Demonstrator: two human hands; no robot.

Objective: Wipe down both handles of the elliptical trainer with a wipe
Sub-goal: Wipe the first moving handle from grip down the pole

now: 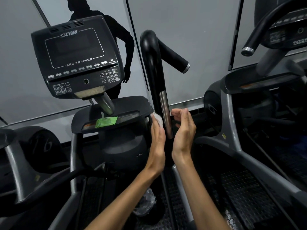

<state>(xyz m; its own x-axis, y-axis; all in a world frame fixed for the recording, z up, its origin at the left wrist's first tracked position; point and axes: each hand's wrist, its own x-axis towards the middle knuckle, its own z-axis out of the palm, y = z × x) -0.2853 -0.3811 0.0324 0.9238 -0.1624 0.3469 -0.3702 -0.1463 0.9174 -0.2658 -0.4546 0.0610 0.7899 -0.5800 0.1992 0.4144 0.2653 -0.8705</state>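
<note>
The trainer's right handle (153, 67) is a black upright bar with a steel contact strip (165, 112) and a side grip (176, 54) ending in a silver cap. My left hand (157, 138) lies against the bar's left side, its fingers flat, pressing a crumpled white wipe (157, 119) onto it. To the right of the bar, my right hand (183, 128) hovers with palm facing the strip and fingers loosely bent, holding nothing. The left handle is out of view.
The Cybex console (78, 58) stands at upper left above a black tray (132, 103) that holds a green wipe packet (106, 122). A second machine (259, 90) crowds the right side. A clear crumpled bag (146, 203) lies low between the frames.
</note>
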